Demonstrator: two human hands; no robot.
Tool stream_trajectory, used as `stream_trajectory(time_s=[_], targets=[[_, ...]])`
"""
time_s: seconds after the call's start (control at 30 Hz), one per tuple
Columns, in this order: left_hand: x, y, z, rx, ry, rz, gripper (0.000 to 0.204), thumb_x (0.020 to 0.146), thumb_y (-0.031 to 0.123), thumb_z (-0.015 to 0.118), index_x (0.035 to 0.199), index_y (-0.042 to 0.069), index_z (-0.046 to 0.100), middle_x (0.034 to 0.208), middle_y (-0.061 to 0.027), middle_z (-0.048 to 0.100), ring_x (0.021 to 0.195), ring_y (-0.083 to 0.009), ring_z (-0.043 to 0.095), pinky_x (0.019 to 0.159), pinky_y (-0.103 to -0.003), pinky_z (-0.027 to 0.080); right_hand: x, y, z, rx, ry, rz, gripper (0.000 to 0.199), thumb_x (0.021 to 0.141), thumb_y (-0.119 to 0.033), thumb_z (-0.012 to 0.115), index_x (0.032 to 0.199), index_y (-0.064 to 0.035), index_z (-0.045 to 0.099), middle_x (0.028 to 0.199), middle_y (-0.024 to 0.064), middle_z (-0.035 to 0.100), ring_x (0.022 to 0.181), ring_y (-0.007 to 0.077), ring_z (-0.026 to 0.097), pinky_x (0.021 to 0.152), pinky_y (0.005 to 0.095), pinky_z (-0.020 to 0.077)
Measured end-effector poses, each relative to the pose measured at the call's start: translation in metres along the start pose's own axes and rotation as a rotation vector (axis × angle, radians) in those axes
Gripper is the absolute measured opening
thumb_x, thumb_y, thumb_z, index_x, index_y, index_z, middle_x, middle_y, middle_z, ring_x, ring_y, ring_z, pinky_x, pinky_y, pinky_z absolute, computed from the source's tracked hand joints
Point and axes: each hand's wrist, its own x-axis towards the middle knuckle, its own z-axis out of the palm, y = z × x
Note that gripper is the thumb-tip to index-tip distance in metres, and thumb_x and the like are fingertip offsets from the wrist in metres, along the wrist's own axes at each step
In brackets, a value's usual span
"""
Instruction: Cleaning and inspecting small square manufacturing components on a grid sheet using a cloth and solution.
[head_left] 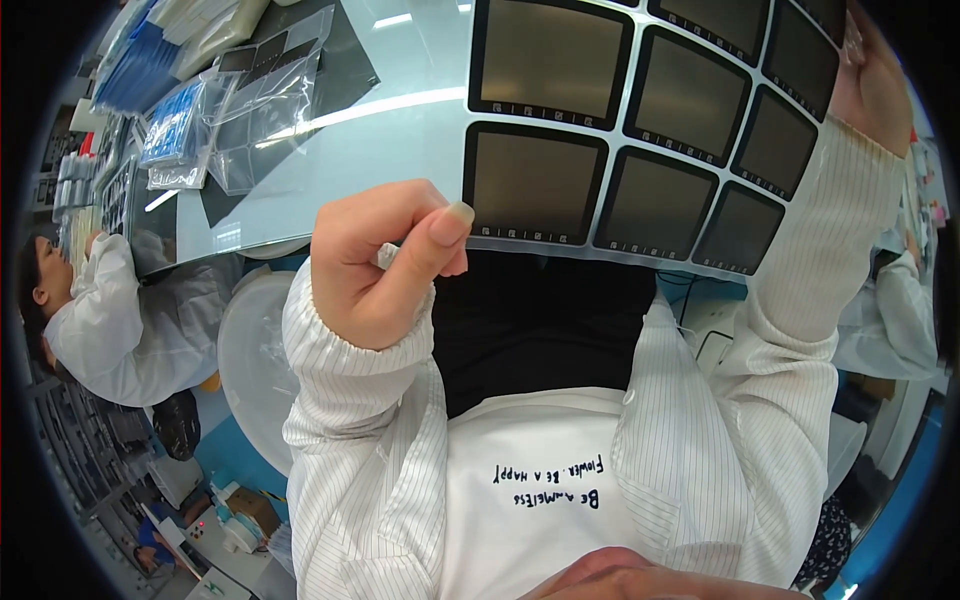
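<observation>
A clear sheet with rows of dark, black-framed rectangular panels point(535, 185) spans the upper middle and right, over the glass-topped table's near edge. My left hand point(385, 260) is closed in a pinch at the sheet's lower left edge, thumb pressed against the curled fingers. My right hand point(872, 85) grips the sheet's far right edge; most of its fingers are hidden by the sheet and the picture's rim. Both forearms are in white striped sleeves.
On the glass-topped table point(400, 140) at left lie clear plastic bags point(265, 125), a blue packet point(178, 125) and stacked sheets point(150, 65). A co-worker in a white coat point(110, 320) sits at left; another white sleeve point(890, 315) shows at right. A round white stool point(250, 350) stands beside me.
</observation>
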Motion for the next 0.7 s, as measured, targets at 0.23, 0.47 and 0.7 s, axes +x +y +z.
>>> stream_trajectory(time_s=[0.23,0.47,0.7], targets=[[0.001,-0.004,-0.005,-0.018,0.015,0.002,0.024,0.092,0.008,0.056,0.070,-0.003,0.060,0.058,-0.0056,0.058,0.049,-0.0112,0.051,0.049,-0.022,0.039,0.010,-0.004,-0.001,-0.098,0.004,-0.018,0.046,0.096,-0.028,0.056,0.054,-0.0155,0.044,0.040,-0.0058,0.037,0.034,0.0047,0.034,0.036,0.0182,0.0280],[-0.005,-0.008,-0.014,0.040,0.055,-0.080,0.026,0.092,0.010,0.056,0.071,-0.004,0.059,0.061,-0.0068,0.058,0.053,-0.0112,0.051,0.051,-0.023,0.038,0.019,0.012,-0.001,-0.161,-0.087,-0.010,0.032,0.096,-0.022,0.056,0.067,-0.0095,0.055,0.042,-0.0041,0.042,0.033,0.0067,0.036,0.035,0.0202,0.0290],[-0.023,-0.017,-0.013,-0.085,0.101,-0.389,0.032,0.095,0.014,0.054,0.067,-0.002,0.055,0.059,-0.0051,0.054,0.051,-0.0093,0.043,0.051,-0.023,0.035,0.039,0.077,-0.037,-0.294,-0.181,0.265,0.016,0.091,-0.015,0.063,0.082,-0.0021,0.064,0.052,-0.0023,0.053,0.039,0.0056,0.043,0.038,0.0196,0.0307]])
